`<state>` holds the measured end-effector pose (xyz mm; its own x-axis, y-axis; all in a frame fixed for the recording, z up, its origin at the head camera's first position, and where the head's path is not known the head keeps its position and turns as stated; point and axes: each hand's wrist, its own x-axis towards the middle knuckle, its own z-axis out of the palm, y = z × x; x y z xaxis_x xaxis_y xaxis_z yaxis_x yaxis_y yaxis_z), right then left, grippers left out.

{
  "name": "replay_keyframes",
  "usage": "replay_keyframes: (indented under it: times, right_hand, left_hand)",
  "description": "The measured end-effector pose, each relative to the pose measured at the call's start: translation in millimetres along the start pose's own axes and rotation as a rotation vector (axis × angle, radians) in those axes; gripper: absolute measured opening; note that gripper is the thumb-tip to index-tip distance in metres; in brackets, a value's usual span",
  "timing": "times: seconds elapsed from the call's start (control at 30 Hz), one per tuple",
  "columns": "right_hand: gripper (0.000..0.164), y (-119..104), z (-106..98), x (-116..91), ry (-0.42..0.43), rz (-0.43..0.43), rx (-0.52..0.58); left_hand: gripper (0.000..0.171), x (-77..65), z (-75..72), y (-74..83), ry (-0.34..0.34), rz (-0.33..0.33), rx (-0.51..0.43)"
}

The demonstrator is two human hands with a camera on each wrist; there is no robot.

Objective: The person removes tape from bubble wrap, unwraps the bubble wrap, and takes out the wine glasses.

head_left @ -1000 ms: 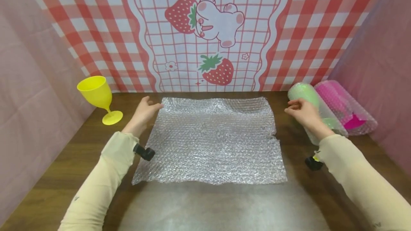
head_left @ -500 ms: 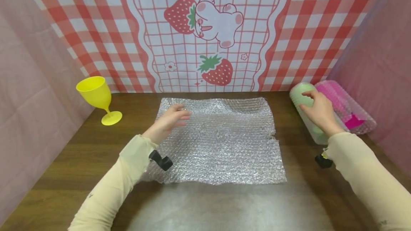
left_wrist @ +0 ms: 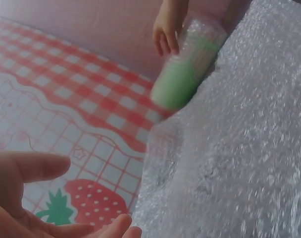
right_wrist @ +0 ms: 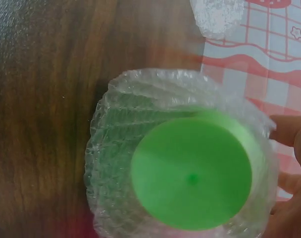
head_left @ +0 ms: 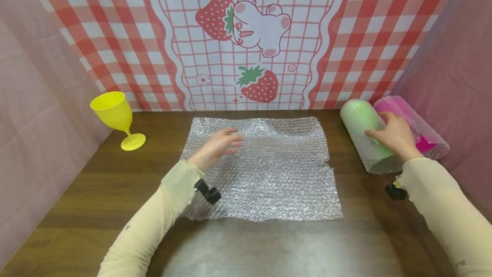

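My right hand point(head_left: 397, 138) lies along the right side of a green goblet rolled in bubble wrap point(head_left: 357, 138), its thumb over the top of the roll. In the right wrist view the fingers point(right_wrist: 289, 183) are loosely extended against the wrap, beside the goblet's round green base point(right_wrist: 192, 173). My left hand point(head_left: 219, 146) hovers with relaxed fingers over a flat sheet of bubble wrap point(head_left: 276, 174), holding nothing. The left wrist view shows its thumb and fingers point(left_wrist: 41, 166) spread apart.
A yellow goblet point(head_left: 117, 112) stands at the back left of the wooden table point(head_left: 103, 191). Behind my right hand lies a second roll, a pink item in bubble wrap point(head_left: 397, 106). A checked strawberry-print cloth point(head_left: 246, 33) hangs at the back.
My left hand has moved right from the sheet's left edge to above it. My right hand has moved right across the green roll, which has turned slightly and shifted left.
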<state>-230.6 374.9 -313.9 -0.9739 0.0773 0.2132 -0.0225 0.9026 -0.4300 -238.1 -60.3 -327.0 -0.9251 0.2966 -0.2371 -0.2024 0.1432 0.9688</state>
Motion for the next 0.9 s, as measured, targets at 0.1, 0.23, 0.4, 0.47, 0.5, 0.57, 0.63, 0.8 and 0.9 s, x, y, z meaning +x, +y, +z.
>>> replay_keyframes:
  times: [0.1,0.23,0.4,0.47,0.5,0.57,0.63,0.8,0.9]
  right_hand:
    - [0.085,3,1,0,-0.059,0.049,0.019]
    - [0.093,4,5,-2,-0.106,0.099,0.031]
    - [0.102,1,9,-5,-0.149,0.173,0.015]
    - [0.109,1,9,-7,-0.183,0.211,0.015]
    - [0.112,0,9,-7,-0.198,0.228,0.013]
    - [0.116,0,10,-8,-0.222,0.254,0.006]
    - [0.119,1,10,-9,-0.241,0.270,-0.004]
    - [0.124,3,9,-10,-0.288,0.294,-0.027]
    - [0.122,4,8,-12,-0.286,0.293,-0.029]
  left_hand:
    - [0.062,4.7,6.2,-0.5,-0.007,-0.013,0.010]
    - [0.061,9.9,15.4,-0.4,-0.036,-0.030,0.053]
    - [0.062,16.5,29.3,4.0,-0.062,-0.033,0.086]
    - [0.062,19.6,35.6,6.4,-0.074,-0.031,0.077]
    - [0.063,21.3,38.5,7.4,-0.084,-0.030,0.066]
    - [0.063,24.0,43.8,9.2,-0.099,-0.024,0.056]
    - [0.063,26.2,48.1,10.3,-0.104,-0.023,0.067]
    - [0.063,31.4,57.2,10.7,-0.104,-0.010,0.077]
    - [0.063,34.3,61.1,9.8,-0.111,-0.013,0.054]
